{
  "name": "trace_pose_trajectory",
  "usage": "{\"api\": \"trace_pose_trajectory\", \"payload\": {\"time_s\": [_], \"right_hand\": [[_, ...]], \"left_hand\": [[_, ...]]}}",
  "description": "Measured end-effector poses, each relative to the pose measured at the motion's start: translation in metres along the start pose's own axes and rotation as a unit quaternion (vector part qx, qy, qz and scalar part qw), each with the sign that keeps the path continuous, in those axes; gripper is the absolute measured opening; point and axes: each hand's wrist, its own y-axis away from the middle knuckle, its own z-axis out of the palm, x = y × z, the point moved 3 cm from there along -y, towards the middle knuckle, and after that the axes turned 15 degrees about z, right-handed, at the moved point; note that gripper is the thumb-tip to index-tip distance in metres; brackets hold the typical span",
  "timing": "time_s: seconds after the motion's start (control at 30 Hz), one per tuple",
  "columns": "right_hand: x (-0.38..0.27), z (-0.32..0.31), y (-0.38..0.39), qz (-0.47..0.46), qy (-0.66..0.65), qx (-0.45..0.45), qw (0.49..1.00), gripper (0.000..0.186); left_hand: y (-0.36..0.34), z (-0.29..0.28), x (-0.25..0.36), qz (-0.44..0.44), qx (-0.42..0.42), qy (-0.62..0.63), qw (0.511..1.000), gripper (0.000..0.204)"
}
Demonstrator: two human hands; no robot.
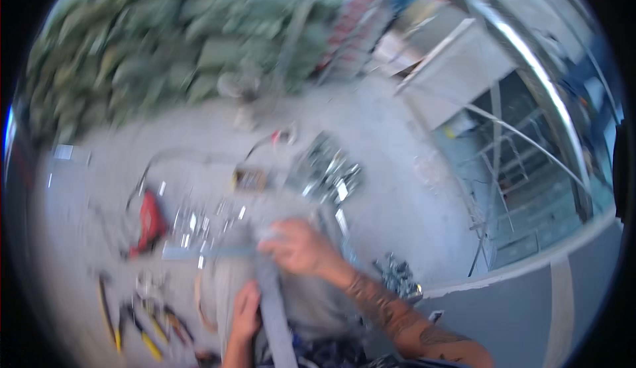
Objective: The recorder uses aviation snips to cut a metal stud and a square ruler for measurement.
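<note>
Motion blurs the picture. A long flat grey metal strip (273, 318) runs up from the lower edge, over my lap. My left hand (246, 310) is at its left side, fingers curled against the edge. Higher up, my right hand (296, 247) grips around the strip's upper end, the fingers bent. From that end another thin light-grey strip (225, 251) stretches left across my knee; whether the two are one piece, I cannot tell. Just left of it lie several small shiny metal pieces (192, 225) on the floor.
A red corded power tool (151, 222) lies left, with a hammer (106, 312) and yellow-handled pliers (140, 331) nearer. Metal parts form one pile (328, 169) ahead and another (397, 274) right. Green sacks (172, 43) are stacked behind. Scaffold-like bars (493, 162) stand right.
</note>
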Motion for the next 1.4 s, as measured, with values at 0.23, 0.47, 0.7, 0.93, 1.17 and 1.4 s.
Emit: {"api": "trace_pose_trajectory", "payload": {"time_s": [0.23, 0.47, 0.7, 0.93, 1.17, 1.4], "right_hand": [[-0.007, -0.012, 0.003, 0.029, -0.036, -0.036, 0.998, 0.037], [-0.008, -0.009, -0.006, 0.005, -0.062, -0.040, 0.997, 0.039], [-0.005, 0.000, -0.003, 0.005, -0.066, -0.053, 0.996, 0.038], [0.000, -0.002, -0.003, 0.001, -0.063, -0.021, 0.998, 0.037], [-0.010, 0.005, 0.001, -0.011, -0.026, -0.010, 1.000, 0.036], [-0.015, -0.036, 0.015, 0.021, 0.028, 0.072, 0.997, 0.031]], "left_hand": [[-0.004, -0.001, 0.008, -0.146, 0.114, 0.208, 0.960, 0.039], [-0.017, -0.008, 0.023, -0.120, 0.077, 0.140, 0.980, 0.037], [-0.013, -0.012, 0.025, -0.144, 0.076, 0.146, 0.976, 0.034], [-0.026, -0.021, 0.013, -0.134, 0.024, 0.155, 0.978, 0.033], [-0.017, -0.025, 0.005, -0.159, 0.071, 0.149, 0.973, 0.037], [-0.013, -0.020, 0.029, -0.128, 0.038, 0.160, 0.978, 0.038]]}}
